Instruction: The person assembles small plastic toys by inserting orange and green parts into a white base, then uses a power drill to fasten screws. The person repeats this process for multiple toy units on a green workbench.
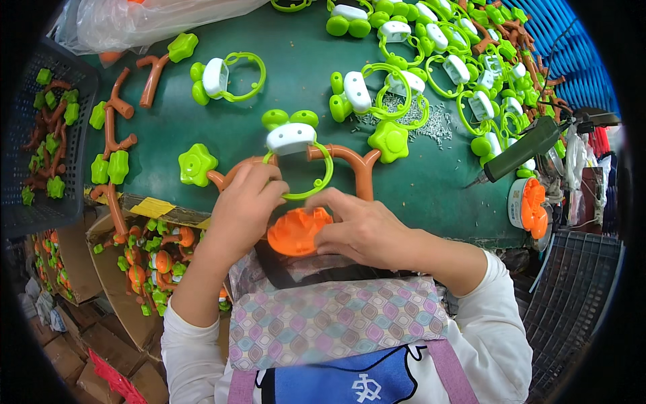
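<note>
At the table's near edge, the right hand (367, 232) pinches the orange dome-shaped base (296, 232), steadying it, while the left hand (245, 202) clamps the brown branch piece (350, 161) above it, keeping both aligned. Beyond, a green ring with white block (296, 145) rests on the branch, and finished green-and-white ring toys (444, 60) lie piled on the green table (296, 81), clear of the hands.

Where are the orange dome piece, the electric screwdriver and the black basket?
orange dome piece (294, 233), head view, on its ribbed top.
electric screwdriver (521, 151), head view, on the green body's middle.
black basket (79, 79), head view, on its right rim.
</note>
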The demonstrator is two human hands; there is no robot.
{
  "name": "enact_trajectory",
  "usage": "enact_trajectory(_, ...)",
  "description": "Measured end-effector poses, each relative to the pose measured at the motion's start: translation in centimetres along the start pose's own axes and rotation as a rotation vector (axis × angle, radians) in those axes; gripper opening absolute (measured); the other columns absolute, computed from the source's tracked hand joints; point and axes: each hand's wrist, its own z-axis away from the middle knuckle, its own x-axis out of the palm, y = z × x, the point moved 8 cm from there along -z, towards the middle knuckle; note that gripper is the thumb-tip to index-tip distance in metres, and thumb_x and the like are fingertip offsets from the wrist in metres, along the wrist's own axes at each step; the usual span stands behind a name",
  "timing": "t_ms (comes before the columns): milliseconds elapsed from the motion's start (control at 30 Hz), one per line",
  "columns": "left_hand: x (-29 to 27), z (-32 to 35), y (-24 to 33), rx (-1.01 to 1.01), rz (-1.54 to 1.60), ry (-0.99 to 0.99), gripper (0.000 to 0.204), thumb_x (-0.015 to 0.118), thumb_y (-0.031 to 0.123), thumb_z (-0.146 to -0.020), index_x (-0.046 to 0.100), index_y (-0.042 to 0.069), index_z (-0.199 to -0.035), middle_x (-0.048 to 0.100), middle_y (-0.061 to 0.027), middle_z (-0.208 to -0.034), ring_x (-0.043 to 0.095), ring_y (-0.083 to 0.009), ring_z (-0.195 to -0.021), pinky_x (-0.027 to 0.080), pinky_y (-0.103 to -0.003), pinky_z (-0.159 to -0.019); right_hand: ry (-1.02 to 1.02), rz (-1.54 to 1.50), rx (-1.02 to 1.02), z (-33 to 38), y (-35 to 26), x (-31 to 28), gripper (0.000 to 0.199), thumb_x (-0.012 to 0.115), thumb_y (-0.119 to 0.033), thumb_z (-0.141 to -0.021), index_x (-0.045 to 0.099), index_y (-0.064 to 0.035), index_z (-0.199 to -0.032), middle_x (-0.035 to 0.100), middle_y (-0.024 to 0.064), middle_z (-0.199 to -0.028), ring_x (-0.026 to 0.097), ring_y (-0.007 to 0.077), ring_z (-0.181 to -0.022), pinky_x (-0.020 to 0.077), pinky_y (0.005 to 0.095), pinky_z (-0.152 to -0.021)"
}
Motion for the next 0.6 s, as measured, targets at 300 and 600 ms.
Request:
enact_trajectory(300, 3.0, 6.3, -0.9, -0.913, 0.978, -0.055, 0.032, 0.067, 0.021, -0.098, 0.058, 0.000, -0.120, 0.067, -0.0119, -0.107, 0.069, -0.0185, -0.071, 0.057, -0.031, -0.064, 0.255, 0.473, -0.173, -1.6, 0.5, 0.5, 0.023, 0.071, -0.015, -0.072, 0.069, -0.0073, -0.093, 0.061, 0.0072, -0.112, 0.063, 0.0204, -0.078, 0.0530, 0.0336, -0.065)
enact_trajectory(600, 6.9, 4.5, -0.2, -0.869, 1.945, 0.324, 0.050, 0.045, 0.016, -0.099, 0.036, 0.003, -0.146, 0.051, -0.0163, -0.142, 0.057, -0.0302, -0.126, 0.051, -0.050, -0.104, 0.545, 0.423, -0.374, -0.2, -1.5, -3.5, 0.041, 0.072, -0.012, -0.075, 0.064, -0.0030, -0.114, 0.065, 0.0131, -0.120, 0.064, 0.0241, -0.082, 0.0526, 0.0349, -0.071)
